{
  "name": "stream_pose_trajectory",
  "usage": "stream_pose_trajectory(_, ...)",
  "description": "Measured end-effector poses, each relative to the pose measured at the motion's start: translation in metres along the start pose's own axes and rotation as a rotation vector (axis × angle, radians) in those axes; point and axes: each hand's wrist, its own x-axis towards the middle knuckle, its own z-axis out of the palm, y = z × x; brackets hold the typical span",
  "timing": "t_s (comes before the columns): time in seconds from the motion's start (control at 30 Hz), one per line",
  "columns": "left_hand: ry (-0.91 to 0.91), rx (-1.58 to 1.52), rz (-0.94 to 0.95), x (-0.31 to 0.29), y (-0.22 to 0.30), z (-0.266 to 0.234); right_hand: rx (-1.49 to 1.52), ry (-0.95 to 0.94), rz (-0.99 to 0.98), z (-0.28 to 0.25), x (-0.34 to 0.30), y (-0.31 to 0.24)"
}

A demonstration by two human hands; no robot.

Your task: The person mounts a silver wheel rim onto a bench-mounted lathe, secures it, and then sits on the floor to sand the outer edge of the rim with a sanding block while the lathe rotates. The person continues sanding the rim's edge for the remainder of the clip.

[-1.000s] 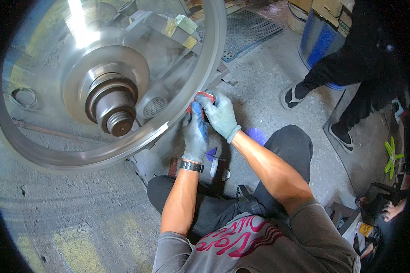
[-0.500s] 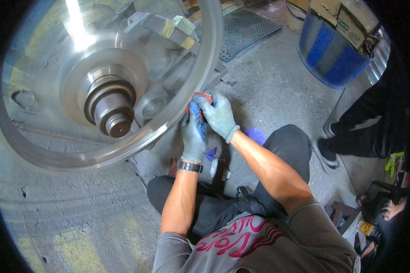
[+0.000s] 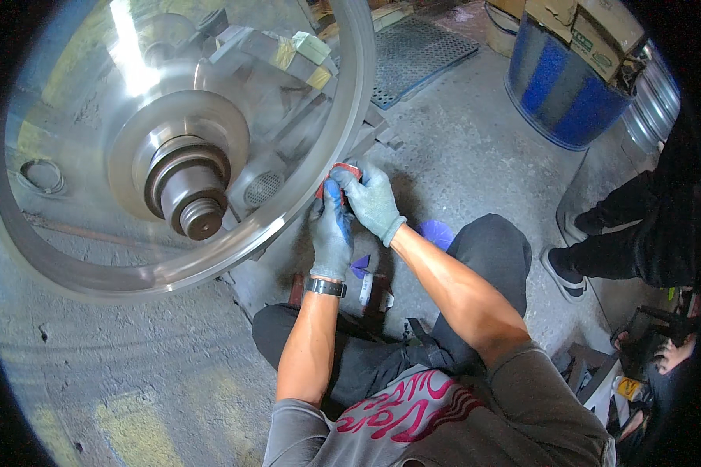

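Note:
A large metal wheel's rim [image 3: 358, 86] is blurred by spinning around a stepped central shaft [image 3: 191, 183]. At the rim's near right edge, a folded red piece of sandpaper [image 3: 349, 168] sits between my gloved hands. My left hand [image 3: 332, 233], in a grey and blue glove with a watch at the wrist, is closed on it from below, thumb up. My right hand [image 3: 374, 201], in a grey glove, pinches its right side. The sandpaper lies against the rim or very near it; my hands hide the exact contact.
Purple discs [image 3: 436, 233] lie on the floor by my knee. A blue drum [image 3: 561, 89] with cardboard boxes [image 3: 600, 39] stands at the far right, near a perforated mat [image 3: 420, 58]. Someone in black trousers [image 3: 619, 245] stands at the right; another person's hand [image 3: 672, 354] shows below.
The person at the right has stepped, and their sandalled feet now stand more sharply in view. My hands keep nearly the same hold at the rim; the wheel still spins.

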Motion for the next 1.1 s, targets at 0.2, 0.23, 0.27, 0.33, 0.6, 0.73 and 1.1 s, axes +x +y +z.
stream_pose_trajectory(0.2,0.006,0.025,0.049,-0.002,0.000,0.000,0.060,-0.028,0.030,0.001,-0.001,0.004)
stream_pose_trajectory(0.23,0.005,0.038,0.060,-0.002,0.001,0.000,0.056,-0.020,0.012,0.002,-0.002,0.004)
stream_pose_trajectory(0.27,0.020,0.053,0.062,-0.002,0.001,0.000,0.045,-0.019,0.003,0.002,-0.002,0.004)
stream_pose_trajectory(0.33,0.005,0.042,0.056,-0.003,0.002,0.000,0.028,-0.010,-0.009,0.003,-0.002,0.004)
stream_pose_trajectory(0.6,-0.016,0.023,0.040,-0.005,0.004,0.000,0.085,-0.034,0.073,0.001,-0.001,0.005)
stream_pose_trajectory(0.73,0.017,0.043,0.027,-0.006,0.004,0.000,0.098,-0.067,0.086,-0.001,0.000,0.008)
stream_pose_trajectory(1.1,0.049,0.126,0.040,-0.003,0.000,-0.004,0.162,-0.079,0.128,-0.002,0.002,0.016)
